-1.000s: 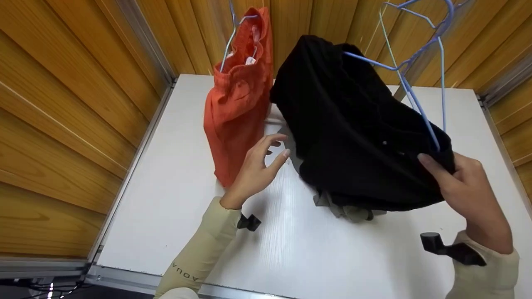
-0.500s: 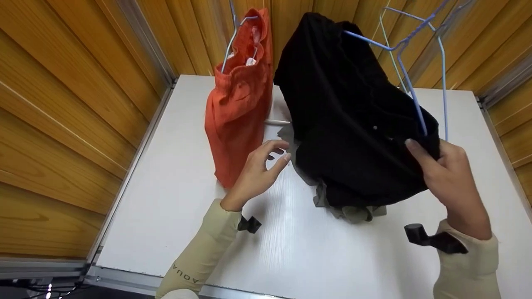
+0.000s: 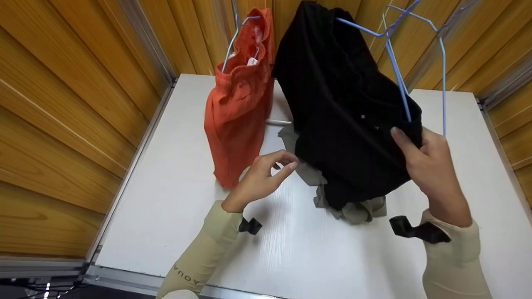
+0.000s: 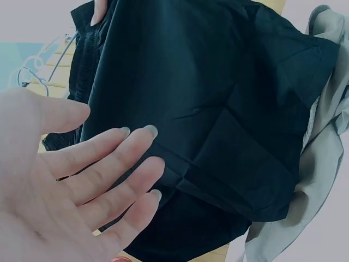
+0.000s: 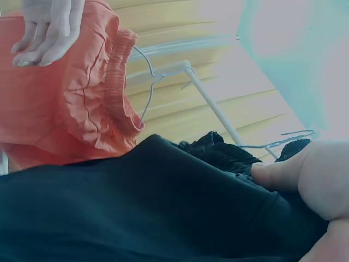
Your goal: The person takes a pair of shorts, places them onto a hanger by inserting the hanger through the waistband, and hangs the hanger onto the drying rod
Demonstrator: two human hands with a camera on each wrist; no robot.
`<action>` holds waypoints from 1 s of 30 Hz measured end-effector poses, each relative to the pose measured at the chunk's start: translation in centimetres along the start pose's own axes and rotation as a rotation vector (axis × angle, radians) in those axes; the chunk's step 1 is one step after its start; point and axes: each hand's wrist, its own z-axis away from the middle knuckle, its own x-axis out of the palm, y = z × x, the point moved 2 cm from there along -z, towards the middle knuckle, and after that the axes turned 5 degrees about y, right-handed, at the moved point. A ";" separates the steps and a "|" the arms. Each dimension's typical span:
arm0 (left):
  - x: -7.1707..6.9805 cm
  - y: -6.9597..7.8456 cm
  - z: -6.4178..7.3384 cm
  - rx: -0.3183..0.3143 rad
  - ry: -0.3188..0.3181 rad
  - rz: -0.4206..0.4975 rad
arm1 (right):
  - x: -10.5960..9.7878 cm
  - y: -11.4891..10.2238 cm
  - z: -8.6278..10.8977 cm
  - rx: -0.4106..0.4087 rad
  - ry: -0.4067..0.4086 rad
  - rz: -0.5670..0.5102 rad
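Black shorts (image 3: 332, 116) hang tilted on a purple-blue wire hanger (image 3: 359, 28) that spreads their waistband. My right hand (image 3: 434, 170) pinches the near end of that waistband, thumb on the outside, close to the hanger's corner. To the left of the shorts, my left hand (image 3: 264, 178) hovers with loosely bent fingers and holds nothing; its palm and spread fingers (image 4: 122, 180) overlap the black fabric in the left wrist view. Orange-red shorts (image 3: 237, 120) with an elastic waist hang on another wire hanger (image 3: 230, 50), left of the black pair.
A crumpled grey-green cloth (image 3: 359, 211) lies on the white tabletop (image 3: 286, 245) under the black shorts. Another light-blue hanger (image 3: 443, 79) hangs behind at right. A white rack bar (image 5: 212, 103) shows in the right wrist view. Wood-plank walls (image 3: 75, 124) border the table.
My right hand has moved left and away from me, carrying the black shorts and hanger along. My left hand has shifted slightly down and right. The orange-red shorts stay nearly in place.
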 end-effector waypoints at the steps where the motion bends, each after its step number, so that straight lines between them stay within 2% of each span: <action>1: 0.1 0.0 0.0 0.000 -0.007 0.002 | 0.1 -0.1 -0.1 0.002 0.002 -0.010; 9: 0.4 0.1 0.0 -0.002 -0.036 0.011 | 1.3 -0.7 -1.1 0.013 0.019 -0.050; 19: 0.7 0.2 0.0 0.016 -0.060 -0.003 | 2.9 -1.7 -2.0 0.010 -0.002 -0.122; 30: 0.8 0.3 -0.1 0.024 -0.079 -0.013 | 4.4 -2.2 -3.1 0.031 -0.020 -0.104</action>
